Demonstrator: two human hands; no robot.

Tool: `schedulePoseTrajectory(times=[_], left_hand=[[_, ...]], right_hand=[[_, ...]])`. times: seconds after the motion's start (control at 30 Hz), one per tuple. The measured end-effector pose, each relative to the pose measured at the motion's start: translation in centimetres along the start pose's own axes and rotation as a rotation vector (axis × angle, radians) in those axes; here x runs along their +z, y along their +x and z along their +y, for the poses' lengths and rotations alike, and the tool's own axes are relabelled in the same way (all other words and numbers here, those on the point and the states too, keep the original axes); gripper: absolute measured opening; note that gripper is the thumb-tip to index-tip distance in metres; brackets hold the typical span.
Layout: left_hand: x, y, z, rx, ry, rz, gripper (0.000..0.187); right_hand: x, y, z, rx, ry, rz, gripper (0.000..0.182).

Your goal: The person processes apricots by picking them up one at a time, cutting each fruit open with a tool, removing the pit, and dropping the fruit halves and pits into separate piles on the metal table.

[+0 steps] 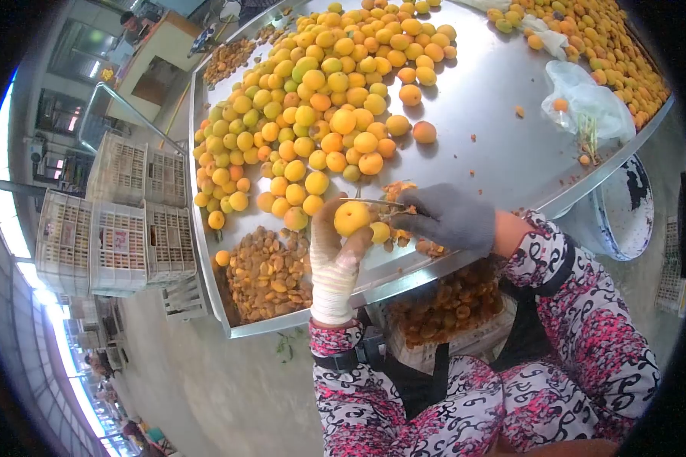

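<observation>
Apricot held for cutting at the table's near edge.
Left hand [335, 255] grips apricot [351, 218] closed; right hand [450, 219] clasps knife [377, 203]. Keep blade on seam, fingers clear.

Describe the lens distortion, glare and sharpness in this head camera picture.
Head view: strong fisheye, black corners, the table edge bowed. Bright daylight blows out the left border; soft sheen on the metal. The left hand, the apricot it holds and the right hand look fairly sharp; the crates softer.

Apricot heap [320, 107] blocks left — bare steel [488, 99] right.
</observation>
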State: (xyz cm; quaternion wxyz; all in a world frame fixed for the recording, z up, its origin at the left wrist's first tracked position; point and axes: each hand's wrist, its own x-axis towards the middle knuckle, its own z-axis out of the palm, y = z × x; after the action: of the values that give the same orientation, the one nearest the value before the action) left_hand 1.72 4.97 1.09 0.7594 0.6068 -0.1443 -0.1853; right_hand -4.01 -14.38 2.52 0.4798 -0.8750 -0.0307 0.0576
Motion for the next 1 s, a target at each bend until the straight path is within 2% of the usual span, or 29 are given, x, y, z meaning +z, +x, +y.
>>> schedulePoseTrajectory(times=[0.07, 0.1, 0.27, 0.37, 0.43, 0.53, 0.57, 0.63, 0.7, 0.73, 0.8, 0.87, 0.9, 1.0], left_hand=[[-0.5, -0.3, 0.4, -0.060, 0.039, -0.058, 0.053], [0.0, -0.5, 1.5, -0.133, 0.062, -0.021, 0.052], [-0.1, -0.3, 1.5, -0.131, 0.033, -0.030, 0.055], [-0.6, -0.1, 1.0, -0.115, 0.032, -0.067, 0.055], [-0.8, 0.0, 0.5, -0.115, 0.044, -0.094, 0.055], [0.2, 0.1, -1.0, -0.045, -0.100, -0.072, 0.056], [0.7, 0.1, -1.6, -0.080, -0.319, -0.055, 0.056], [1.9, 0.0, -2.2, -0.192, -0.681, -0.013, 0.062], [1.7, 0.5, -2.8, -0.183, -0.696, -0.028, 0.063], [1.7, 0.7, -3.0, -0.174, -0.714, -0.037, 0.063], [1.4, 0.7, -1.5, -0.201, -0.668, -0.066, 0.062], [1.9, 0.6, 0.1, -0.022, -0.151, -0.059, 0.058], [1.9, 0.5, 0.5, 0.029, -0.022, -0.034, 0.058], [1.2, 0.6, 0.1, 0.082, 0.071, -0.047, 0.057]], right_hand=[[-0.1, -0.4, 0.1, 0.010, -0.011, -0.080, 0.040], [-0.1, -0.5, 0.4, 0.011, -0.007, -0.079, 0.040], [0.4, -0.8, 0.9, -0.025, -0.067, -0.090, 0.040], [0.2, -0.6, 0.5, 0.052, -0.091, -0.152, 0.040], [0.8, -0.8, 0.5, 0.031, -0.031, -0.119, 0.040], [3.7, -1.4, 0.5, 0.015, 0.084, -0.007, 0.042], [4.4, -1.1, 0.6, 0.009, 0.136, 0.067, 0.043], [4.7, -0.4, 1.0, 0.049, 0.158, 0.040, 0.044], [4.5, 0.0, 0.9, 0.087, 0.185, 0.018, 0.045], [4.2, 0.1, 0.7, 0.042, 0.194, 0.072, 0.045], [3.6, 0.0, 0.5, 0.001, 0.204, 0.124, 0.045], [2.4, 0.0, 0.4, 0.018, 0.117, 0.022, 0.045], [2.2, 0.0, 0.2, 0.020, 0.116, 0.021, 0.045], [3.2, -0.1, 0.1, 0.038, 0.100, -0.019, 0.045]])
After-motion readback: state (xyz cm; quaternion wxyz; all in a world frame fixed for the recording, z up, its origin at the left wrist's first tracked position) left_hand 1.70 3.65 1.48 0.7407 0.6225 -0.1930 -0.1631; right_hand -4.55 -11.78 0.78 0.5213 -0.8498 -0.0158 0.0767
